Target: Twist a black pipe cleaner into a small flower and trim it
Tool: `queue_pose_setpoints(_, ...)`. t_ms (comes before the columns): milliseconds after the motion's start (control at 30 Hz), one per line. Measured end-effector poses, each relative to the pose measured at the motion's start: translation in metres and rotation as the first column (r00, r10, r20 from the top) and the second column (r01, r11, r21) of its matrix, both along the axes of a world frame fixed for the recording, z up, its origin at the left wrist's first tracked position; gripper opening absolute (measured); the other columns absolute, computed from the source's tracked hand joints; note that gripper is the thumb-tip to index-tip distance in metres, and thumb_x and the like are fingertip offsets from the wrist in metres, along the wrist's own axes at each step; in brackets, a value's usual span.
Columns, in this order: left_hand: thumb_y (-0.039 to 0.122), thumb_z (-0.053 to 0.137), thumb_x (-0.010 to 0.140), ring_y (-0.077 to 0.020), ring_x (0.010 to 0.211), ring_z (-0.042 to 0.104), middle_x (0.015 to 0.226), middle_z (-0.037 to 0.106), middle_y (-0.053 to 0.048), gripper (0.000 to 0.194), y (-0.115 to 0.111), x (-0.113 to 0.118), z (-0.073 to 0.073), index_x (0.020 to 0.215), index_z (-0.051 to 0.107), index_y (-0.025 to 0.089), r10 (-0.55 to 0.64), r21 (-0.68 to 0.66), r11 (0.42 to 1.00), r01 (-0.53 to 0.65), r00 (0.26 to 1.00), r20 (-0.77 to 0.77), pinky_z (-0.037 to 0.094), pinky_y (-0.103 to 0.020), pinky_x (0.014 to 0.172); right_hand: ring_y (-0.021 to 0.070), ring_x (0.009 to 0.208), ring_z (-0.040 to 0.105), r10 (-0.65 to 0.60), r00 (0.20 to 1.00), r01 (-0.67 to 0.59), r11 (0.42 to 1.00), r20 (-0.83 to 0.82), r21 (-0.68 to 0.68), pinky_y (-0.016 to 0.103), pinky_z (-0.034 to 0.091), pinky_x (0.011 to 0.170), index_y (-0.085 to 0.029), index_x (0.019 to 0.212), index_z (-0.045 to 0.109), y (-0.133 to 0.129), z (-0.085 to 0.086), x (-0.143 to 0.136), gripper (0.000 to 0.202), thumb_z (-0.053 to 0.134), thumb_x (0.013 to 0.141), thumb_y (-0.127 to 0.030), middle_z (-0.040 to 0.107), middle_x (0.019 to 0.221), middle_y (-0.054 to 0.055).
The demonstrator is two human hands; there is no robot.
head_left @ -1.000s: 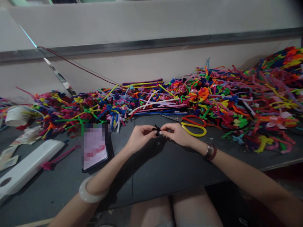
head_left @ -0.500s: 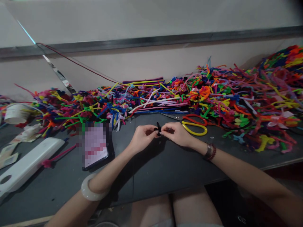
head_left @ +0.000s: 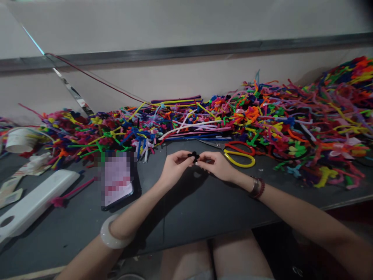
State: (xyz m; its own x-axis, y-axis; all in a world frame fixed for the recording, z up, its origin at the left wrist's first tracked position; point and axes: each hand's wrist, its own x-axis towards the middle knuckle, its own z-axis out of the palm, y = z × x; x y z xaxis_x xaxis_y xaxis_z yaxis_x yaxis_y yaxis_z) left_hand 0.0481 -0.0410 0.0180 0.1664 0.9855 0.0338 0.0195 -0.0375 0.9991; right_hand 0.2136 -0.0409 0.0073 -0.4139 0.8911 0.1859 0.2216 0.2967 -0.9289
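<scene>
A small black pipe-cleaner flower point(head_left: 194, 156) is pinched between my two hands, just above the dark tabletop point(head_left: 201, 210). My left hand point(head_left: 176, 166) grips it from the left, thumb and fingertips together. From the right, my right hand point(head_left: 216, 165) closes its fingertips on the other side. The fingers cover part of the flower. Close behind my right hand lie scissors point(head_left: 239, 153) with one red and one yellow handle loop, their blades pointing left.
Heaped pipe cleaners point(head_left: 262, 116) in many colours run along the wall. On the left lie a phone point(head_left: 118, 182) with a blurred screen, a long white plastic piece point(head_left: 43, 204), a pink pipe cleaner point(head_left: 74, 191) and a white roll point(head_left: 19, 140).
The black piece has turned in my fingers: it stood up as a narrow shape and now shows rounded petals. Both hands have shifted only slightly.
</scene>
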Motion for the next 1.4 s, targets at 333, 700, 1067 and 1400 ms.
queue_pose_setpoints(333,0.027,0.068,0.061,-0.0122,0.059,0.059,0.065,0.063,-0.001,0.019,0.0013,-0.0027,-0.0021,0.071,0.062,0.012,0.012,-0.031,0.999,-0.012,1.000,0.011,0.048,-0.025,0.063,0.0085,0.054,0.047,-0.062,0.998,0.063,0.998,-0.014,0.011,0.021,0.039,0.050,-0.015,0.080,0.059,0.0007,0.0009,0.0016,0.018,0.054,0.077,-0.032,0.057,0.068,0.001)
queue_pose_setpoints(700,0.029,0.069,0.061,-0.0155,0.063,0.062,0.067,0.066,-0.003,0.022,0.0007,-0.0035,-0.0060,0.073,0.063,0.012,0.002,-0.028,1.000,-0.003,1.000,-0.023,0.049,-0.027,0.064,0.0088,0.055,0.048,-0.071,0.997,0.070,0.996,0.017,0.049,0.020,0.038,0.050,-0.014,0.077,0.061,-0.0008,0.0033,0.0016,0.017,0.054,0.076,-0.030,0.058,0.067,0.001)
queue_pose_setpoints(1067,0.027,0.065,0.065,-0.0145,0.063,0.061,0.067,0.066,-0.004,0.016,-0.0015,-0.0033,-0.0012,0.071,0.065,0.012,-0.054,0.054,0.997,0.060,0.993,-0.108,0.048,-0.025,0.063,0.0067,0.046,0.043,0.008,0.999,-0.012,0.996,-0.045,-0.086,0.019,0.035,0.045,-0.014,0.070,0.059,0.0016,0.0017,0.0022,0.019,0.057,0.075,-0.031,0.051,0.054,-0.002)
queue_pose_setpoints(1400,0.025,0.057,0.070,-0.0143,0.066,0.058,0.072,0.065,-0.004,0.017,-0.0052,-0.0016,0.0018,0.077,0.065,0.012,-0.152,0.043,0.986,0.164,0.966,-0.208,0.044,-0.023,0.062,0.0116,0.065,0.054,-0.087,0.992,0.072,0.985,0.089,0.158,0.020,0.040,0.054,-0.015,0.079,0.061,0.0047,0.0093,0.0056,0.015,0.054,0.078,-0.028,0.062,0.073,0.003)
